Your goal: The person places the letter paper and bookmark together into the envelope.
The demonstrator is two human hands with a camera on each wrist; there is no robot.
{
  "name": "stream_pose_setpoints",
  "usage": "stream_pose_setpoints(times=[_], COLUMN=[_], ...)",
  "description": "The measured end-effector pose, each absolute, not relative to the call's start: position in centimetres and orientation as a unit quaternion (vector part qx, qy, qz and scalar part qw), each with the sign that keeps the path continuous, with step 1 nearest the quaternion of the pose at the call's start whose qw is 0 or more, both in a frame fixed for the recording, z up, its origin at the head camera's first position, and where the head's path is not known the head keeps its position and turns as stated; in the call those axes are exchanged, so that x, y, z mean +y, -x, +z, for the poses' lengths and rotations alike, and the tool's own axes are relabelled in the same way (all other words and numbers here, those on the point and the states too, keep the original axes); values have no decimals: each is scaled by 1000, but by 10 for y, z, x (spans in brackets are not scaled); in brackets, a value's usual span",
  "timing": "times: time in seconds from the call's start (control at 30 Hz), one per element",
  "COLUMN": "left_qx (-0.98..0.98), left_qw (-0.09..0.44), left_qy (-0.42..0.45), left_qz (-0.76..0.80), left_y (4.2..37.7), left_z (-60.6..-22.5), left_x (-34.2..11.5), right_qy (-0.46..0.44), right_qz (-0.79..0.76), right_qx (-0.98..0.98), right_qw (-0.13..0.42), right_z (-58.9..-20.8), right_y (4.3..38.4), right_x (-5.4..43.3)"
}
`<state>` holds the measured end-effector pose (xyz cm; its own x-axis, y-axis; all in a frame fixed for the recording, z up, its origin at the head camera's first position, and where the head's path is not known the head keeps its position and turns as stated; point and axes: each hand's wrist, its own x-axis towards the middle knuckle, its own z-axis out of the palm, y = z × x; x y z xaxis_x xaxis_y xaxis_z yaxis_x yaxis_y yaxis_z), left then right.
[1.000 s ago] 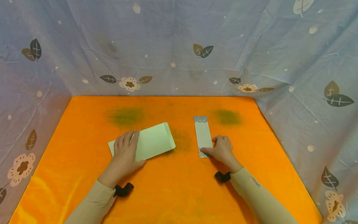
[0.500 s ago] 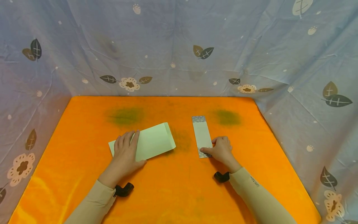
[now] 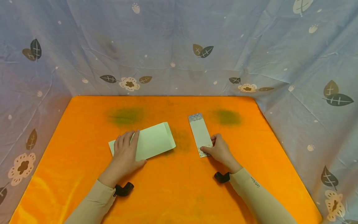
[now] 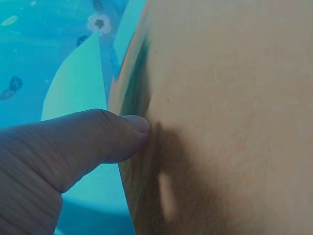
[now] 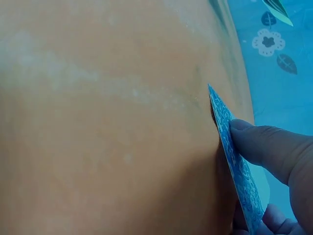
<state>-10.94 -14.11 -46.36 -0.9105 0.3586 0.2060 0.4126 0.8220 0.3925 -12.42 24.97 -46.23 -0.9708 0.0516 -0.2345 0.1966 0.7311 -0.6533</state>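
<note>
In the head view a pale green envelope (image 3: pixel 153 140) lies slantwise left of centre, its flap end pointing right. My left hand (image 3: pixel 126 151) rests across its left part, fingers extended to its far edge and the thumb along its near edge. The left wrist view shows the left thumb (image 4: pixel 98 137) crossing the envelope's edge. On the right, my right hand (image 3: pixel 221 151) pinches a long white bookmark (image 3: pixel 200 132) with patterned ends, by its near end. The right wrist view shows the right thumb (image 5: pixel 271 149) pressed on the patterned end, the bookmark tilted.
An orange cloth (image 3: pixel 167 189) covers the table, with two greenish patches toward the back. Pale blue patterned curtains (image 3: pixel 173 46) enclose the back and both sides. A black wrist mount (image 3: pixel 124 189) sticks out from the left cuff, another from the right.
The bookmark's far end has swung left and slightly away, so it slants more. My right fingers have shifted slightly around its near end. The left hand and envelope stay put.
</note>
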Motion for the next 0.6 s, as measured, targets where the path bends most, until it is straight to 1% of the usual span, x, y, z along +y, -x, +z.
stream_pose_setpoints(times=[0.33, 0.6], left_qx=[-952, -953], left_qw=[65, 59], left_qy=[205, 202], left_qz=[-218, -219], left_y=[110, 111], left_z=[-463, -463], left_x=[-140, -140], right_qy=[-55, -28], right_qz=[-392, -457], right_qx=[912, 884], right_qw=[107, 91], right_z=[-462, -461], right_y=[123, 122], right_x=[252, 258])
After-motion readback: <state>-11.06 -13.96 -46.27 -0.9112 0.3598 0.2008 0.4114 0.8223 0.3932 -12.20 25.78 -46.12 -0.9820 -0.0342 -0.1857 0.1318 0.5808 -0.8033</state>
